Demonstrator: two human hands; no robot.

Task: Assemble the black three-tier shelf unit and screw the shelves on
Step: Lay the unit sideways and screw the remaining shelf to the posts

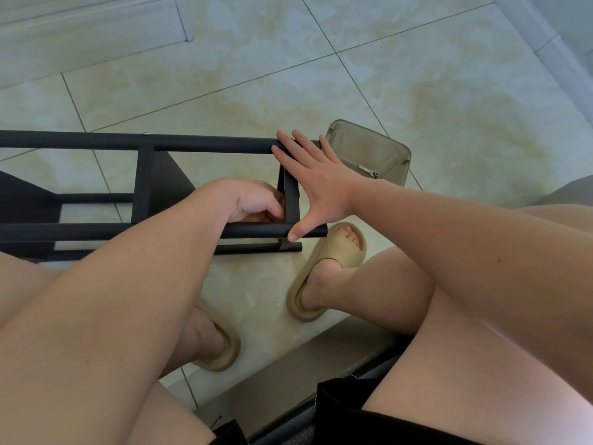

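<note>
In the head view, your shelf unit (pixel 146 184) lies on its side on the tiled floor (pixel 449 107), just beyond your knees and running out of frame at the left. It looks mostly built. The far rail (pixel 208 146) and near rail (pixel 256 232) are joined by cross pieces, and three black shelves show edge-on between them: one at the far left (pixel 25 197), a middle one (pixel 167 181) and an end one (pixel 290 194) by your hands. A screw head (pixel 146 133) sits on the far rail above the middle shelf, so that joint seems fastened. The end shelf is probably the one left to screw on, though its fixings are hidden. Your right hand (pixel 317 184) is spread flat, with straight fingers pressing on the far rail's right end and the thumb on the near rail, bracing the frame. Your left hand (pixel 247 200) is curled tight against the end shelf, but I cannot tell whether it holds a screw or a tool. The metal is matte black, slim and square-edged. Just right of the frame stands a smoky clear box (pixel 378 149) with a small metal tool (pixel 368 171) in it.
</note>
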